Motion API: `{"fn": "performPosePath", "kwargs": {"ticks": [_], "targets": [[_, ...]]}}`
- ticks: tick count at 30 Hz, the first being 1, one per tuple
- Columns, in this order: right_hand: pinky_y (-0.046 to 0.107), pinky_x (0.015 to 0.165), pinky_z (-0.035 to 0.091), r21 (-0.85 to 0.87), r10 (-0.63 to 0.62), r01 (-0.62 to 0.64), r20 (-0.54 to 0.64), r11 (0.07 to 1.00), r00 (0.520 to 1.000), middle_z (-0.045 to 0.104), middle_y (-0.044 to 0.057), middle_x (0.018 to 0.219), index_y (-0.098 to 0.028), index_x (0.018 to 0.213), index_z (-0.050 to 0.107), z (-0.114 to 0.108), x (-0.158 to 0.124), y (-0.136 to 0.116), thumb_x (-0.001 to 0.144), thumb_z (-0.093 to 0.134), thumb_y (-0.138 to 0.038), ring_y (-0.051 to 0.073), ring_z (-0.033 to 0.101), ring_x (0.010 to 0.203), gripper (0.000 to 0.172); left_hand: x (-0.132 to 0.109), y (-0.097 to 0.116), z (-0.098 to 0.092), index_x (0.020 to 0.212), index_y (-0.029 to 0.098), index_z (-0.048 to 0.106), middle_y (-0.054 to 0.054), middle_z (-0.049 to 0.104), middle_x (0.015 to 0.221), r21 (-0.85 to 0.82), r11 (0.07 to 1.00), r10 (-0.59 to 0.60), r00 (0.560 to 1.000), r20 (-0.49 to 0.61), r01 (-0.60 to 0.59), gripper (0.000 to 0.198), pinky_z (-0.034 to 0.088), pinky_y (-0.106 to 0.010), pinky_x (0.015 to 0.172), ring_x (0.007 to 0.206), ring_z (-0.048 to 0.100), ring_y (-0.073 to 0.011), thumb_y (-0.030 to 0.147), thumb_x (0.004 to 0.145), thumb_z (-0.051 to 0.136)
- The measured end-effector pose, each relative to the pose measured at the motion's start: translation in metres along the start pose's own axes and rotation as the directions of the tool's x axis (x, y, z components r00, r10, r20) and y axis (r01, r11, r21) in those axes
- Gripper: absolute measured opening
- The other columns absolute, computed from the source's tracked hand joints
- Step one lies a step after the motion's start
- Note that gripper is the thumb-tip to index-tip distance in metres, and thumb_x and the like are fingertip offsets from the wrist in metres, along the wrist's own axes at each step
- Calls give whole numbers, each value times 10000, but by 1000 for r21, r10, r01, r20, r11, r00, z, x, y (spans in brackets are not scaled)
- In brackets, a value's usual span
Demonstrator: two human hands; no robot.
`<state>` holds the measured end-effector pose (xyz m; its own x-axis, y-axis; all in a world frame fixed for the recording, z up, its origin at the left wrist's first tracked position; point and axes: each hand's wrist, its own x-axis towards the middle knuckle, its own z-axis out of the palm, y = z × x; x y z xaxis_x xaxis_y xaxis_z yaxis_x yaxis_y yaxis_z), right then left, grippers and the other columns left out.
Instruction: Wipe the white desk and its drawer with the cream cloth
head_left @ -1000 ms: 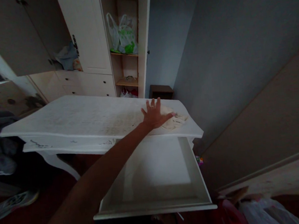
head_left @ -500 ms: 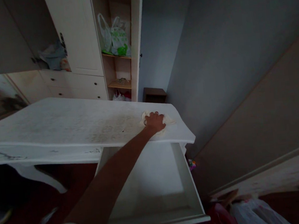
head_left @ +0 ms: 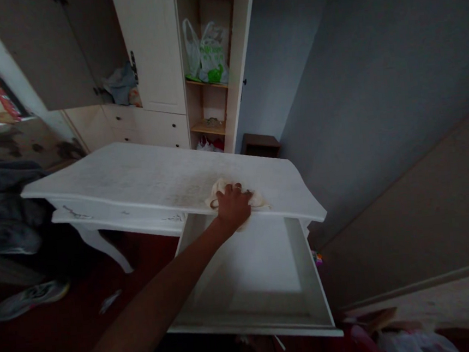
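Observation:
My left hand (head_left: 234, 204) presses down on a crumpled cream cloth (head_left: 218, 191), its fingers bent over it near the front edge of a white table (head_left: 152, 172). The cloth bunches up to the left of my fingers and trails out on their right. Grey smudges mark the tabletop just behind and left of the cloth. Below my forearm, a white drawer (head_left: 262, 266) stands pulled out from the table, with nothing seen in it. I do not see my right hand.
A white wardrobe (head_left: 153, 51) behind the table has shelves with a plastic bag (head_left: 211, 55). At left are a dark grey fabric heap (head_left: 7, 201) and a shoe (head_left: 31, 298) on the red floor. A grey wall (head_left: 355, 105) bounds the right. Bags (head_left: 413, 344) lie at lower right.
My left hand has drawn the cloth nearer, toward the table's front edge, and leftward along the tabletop. My view has turned left, so more of the left side shows.

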<state>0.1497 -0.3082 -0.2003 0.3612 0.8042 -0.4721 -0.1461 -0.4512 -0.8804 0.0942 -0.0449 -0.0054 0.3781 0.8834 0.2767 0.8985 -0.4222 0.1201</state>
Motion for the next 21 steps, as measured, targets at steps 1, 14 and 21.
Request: {"fn": "performPosePath", "kwargs": {"ticks": [1, 14, 21], "targets": [[413, 874, 564, 5, 1, -1, 6, 1000, 1000, 612, 69, 1294, -209, 1216, 640, 0, 0, 1, 938, 635, -382, 257, 628, 1077, 328, -8, -2, -2, 1258, 306, 655, -123, 554, 1368, 11, 1000, 14, 1000, 7, -14, 396, 424, -540, 898, 1223, 464, -363, 274, 885, 526], [423, 861, 569, 52, 13, -18, 92, 998, 996, 617, 80, 1265, -186, 1240, 612, -1, 22, 20, 944, 629, -380, 240, 639, 1048, 354, -102, -28, 33, 1201, 255, 674, -152, 588, 1351, 41, 951, 296, 943, 149, -305, 349, 350, -630, 1006, 1285, 450, -381, 250, 884, 528], [281, 492, 448, 100, -14, 0, 132, 995, 991, 640, 26, 618, -161, 680, 688, 0, 35, 27, 751, 696, -649, 137, 539, 473, 493, -105, -72, 63, 1410, 204, 500, -182, 472, 1490, 5, 999, 35, 983, 179, -36, 615, 303, -571, 1120, 1434, 321, -383, 465, 859, 579]]}}
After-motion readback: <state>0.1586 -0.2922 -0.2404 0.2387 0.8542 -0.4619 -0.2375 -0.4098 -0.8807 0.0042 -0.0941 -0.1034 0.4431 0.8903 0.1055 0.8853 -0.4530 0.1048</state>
